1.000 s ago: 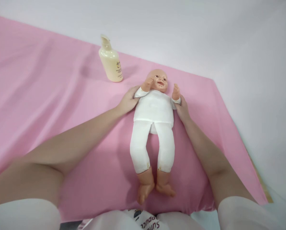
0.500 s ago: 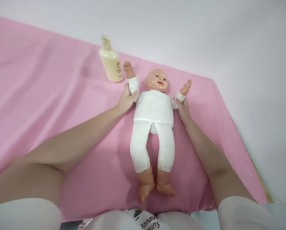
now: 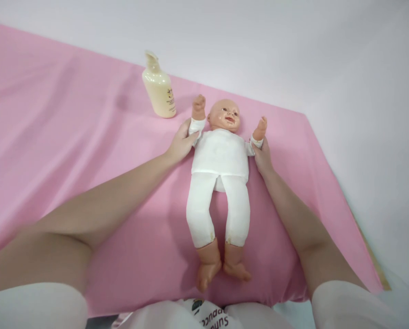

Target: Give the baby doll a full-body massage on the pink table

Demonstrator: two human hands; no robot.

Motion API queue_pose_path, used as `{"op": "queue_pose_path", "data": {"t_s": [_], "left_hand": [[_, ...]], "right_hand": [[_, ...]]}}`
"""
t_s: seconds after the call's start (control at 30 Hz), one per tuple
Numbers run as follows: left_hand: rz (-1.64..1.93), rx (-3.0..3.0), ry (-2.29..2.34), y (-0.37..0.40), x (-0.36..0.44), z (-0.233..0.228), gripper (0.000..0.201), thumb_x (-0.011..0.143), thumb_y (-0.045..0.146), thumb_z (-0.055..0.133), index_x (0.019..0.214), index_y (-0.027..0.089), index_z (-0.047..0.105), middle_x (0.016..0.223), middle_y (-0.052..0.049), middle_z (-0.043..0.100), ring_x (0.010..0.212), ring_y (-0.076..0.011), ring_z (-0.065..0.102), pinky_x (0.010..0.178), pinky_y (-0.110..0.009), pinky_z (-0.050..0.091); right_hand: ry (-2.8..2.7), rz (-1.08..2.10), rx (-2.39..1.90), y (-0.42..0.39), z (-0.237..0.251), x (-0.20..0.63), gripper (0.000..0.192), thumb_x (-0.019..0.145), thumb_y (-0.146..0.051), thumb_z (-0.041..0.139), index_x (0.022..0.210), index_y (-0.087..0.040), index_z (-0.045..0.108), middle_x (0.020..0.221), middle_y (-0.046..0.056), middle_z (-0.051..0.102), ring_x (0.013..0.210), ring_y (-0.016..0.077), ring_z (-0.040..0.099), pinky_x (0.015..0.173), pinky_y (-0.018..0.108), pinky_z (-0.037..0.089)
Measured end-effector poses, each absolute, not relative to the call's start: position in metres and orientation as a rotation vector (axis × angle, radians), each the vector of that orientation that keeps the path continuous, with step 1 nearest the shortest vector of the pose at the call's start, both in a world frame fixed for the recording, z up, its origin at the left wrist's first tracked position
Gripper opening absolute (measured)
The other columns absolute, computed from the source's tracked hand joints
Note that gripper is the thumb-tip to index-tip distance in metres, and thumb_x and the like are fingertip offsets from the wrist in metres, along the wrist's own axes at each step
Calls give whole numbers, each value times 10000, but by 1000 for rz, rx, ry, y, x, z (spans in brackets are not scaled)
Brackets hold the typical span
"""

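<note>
Head view: the left hand [image 3: 183, 142] and right hand [image 3: 263, 155], fingers clamped around the sleeved arms, hold a bald plastic baby doll in white clothing [image 3: 220, 153] face-up on a smooth pink cloth [image 3: 129, 269]. The cloth's far edge runs just beyond its head; broader cloth spreads leftward, past an upright cream plastic pump bottle [image 3: 159, 93].

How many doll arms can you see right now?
2: one doll arm is held in the left hand, the other doll arm in the right hand. Each is partly covered by the hand holding it.
</note>
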State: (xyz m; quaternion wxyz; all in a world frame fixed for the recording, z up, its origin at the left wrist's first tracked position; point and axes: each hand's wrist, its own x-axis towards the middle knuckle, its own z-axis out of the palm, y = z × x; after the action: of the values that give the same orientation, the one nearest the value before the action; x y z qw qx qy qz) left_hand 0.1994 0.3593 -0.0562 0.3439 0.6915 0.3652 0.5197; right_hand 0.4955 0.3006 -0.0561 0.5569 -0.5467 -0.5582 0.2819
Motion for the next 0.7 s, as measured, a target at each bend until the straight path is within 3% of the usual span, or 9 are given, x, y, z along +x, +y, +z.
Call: {"op": "queue_pose_path", "data": {"t_s": [0.17, 0.33, 0.53, 0.7], "left_hand": [[1315, 1877, 967, 350, 199, -46, 425, 868, 339, 618, 1278, 230, 651, 1331, -93, 656, 1295, -305, 563, 1165, -494, 414], [1254, 2004, 946, 345, 199, -41, 363, 869, 279, 577, 1205, 260, 713, 1257, -79, 687, 1238, -296, 572, 1183, -514, 388], [1233, 2053, 952, 345, 197, -41, 445, 840, 236, 557, 1269, 241, 674, 1303, -87, 664, 1267, -290, 565, 1188, -516, 381], [1244, 1971, 989, 344, 198, -43, 492, 855, 285, 594, 1341, 210, 588, 1387, -103, 622, 1307, -288, 556, 1188, -479, 389]], "right_hand": [[-1355, 649, -1264, 298, -49, 492, 446, 777, -296, 629, 1219, -253, 586, 1291, 54, 684, 1206, 256, 627, 1135, 513, 466], [-1472, 585, -1239, 300, -53, 495, 423, 733, -254, 576, 1149, -243, 656, 1257, 64, 705, 1218, 272, 619, 1149, 514, 431], [-1505, 580, -1259, 302, -55, 495, 393, 751, -296, 584, 1136, -285, 656, 1261, 37, 702, 1246, 265, 597, 1174, 509, 397], [-1410, 666, -1298, 299, -49, 490, 400, 770, -351, 642, 1159, -268, 601, 1227, 45, 707, 1132, 254, 645, 1067, 489, 504]]}}
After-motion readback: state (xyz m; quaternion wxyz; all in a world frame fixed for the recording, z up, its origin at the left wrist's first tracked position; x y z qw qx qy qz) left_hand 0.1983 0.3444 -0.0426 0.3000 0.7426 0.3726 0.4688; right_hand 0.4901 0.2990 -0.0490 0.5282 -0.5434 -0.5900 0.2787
